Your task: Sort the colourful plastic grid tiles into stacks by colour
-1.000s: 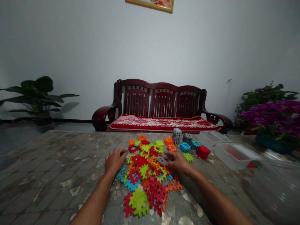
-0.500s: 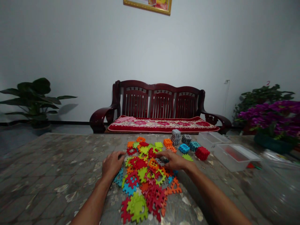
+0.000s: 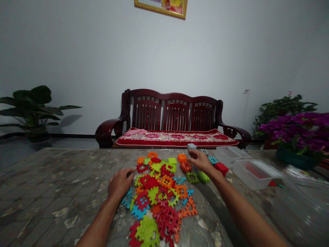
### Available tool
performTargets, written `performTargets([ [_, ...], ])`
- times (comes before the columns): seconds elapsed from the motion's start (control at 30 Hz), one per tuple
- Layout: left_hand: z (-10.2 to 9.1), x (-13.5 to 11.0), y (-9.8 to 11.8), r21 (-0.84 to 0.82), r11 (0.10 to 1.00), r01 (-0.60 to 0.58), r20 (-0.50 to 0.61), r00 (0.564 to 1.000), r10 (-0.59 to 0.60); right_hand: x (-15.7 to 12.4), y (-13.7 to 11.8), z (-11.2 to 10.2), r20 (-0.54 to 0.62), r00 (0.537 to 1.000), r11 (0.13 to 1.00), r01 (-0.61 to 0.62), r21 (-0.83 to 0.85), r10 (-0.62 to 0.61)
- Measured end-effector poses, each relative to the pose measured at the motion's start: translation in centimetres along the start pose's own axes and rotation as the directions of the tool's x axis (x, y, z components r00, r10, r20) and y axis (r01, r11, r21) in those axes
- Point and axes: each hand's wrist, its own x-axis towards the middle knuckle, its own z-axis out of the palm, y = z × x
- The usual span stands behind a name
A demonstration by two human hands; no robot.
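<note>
A heap of flat interlocking plastic pieces (image 3: 160, 192) in red, green, orange and blue lies on the marbled table (image 3: 59, 185). My left hand (image 3: 118, 183) rests at the heap's left edge, fingers curled down onto the pieces. My right hand (image 3: 200, 161) reaches to the far right of the heap, over small built cubes: a grey cube (image 3: 191, 146), a blue one (image 3: 212, 160) and a red one (image 3: 221, 168). Its fingers are bent near the grey cube; whether they hold anything is not visible.
Two clear plastic boxes (image 3: 254, 171) stand at the right of the table. Purple flowers (image 3: 298, 132) and clear wrapping lie further right. Behind the table is a dark wooden bench (image 3: 174, 118) with a red cushion; a potted plant (image 3: 36, 108) stands at the left.
My right hand moved from the middle of the heap out to the far right, toward the cubes. The left hand stayed at the heap's left edge. The view shifted slightly.
</note>
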Motion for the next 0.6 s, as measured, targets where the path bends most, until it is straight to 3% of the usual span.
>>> performTargets([
  [0.07,0.2,0.1,-0.1,-0.002,1.0,-0.011,-0.006,1.0,0.011,1.7,0.0,-1.5,-0.128,0.989,0.989,-0.095,-0.117,0.079],
  [0.17,0.2,0.1,-0.2,-0.013,1.0,-0.015,-0.008,1.0,0.015,3.6,-0.2,-2.9,-0.208,0.963,0.926,-0.229,-0.301,0.171],
  [0.33,0.0,-0.1,0.0,-0.022,1.0,-0.007,-0.024,1.0,0.006,5.4,-0.3,-2.6,-0.215,0.936,0.806,-0.349,-0.478,0.278],
  [0.6,-0.3,-0.3,0.3,-0.019,1.0,0.001,-0.008,1.0,-0.001,6.6,0.3,-2.1,-0.216,0.912,0.728,-0.408,-0.551,0.348],
])
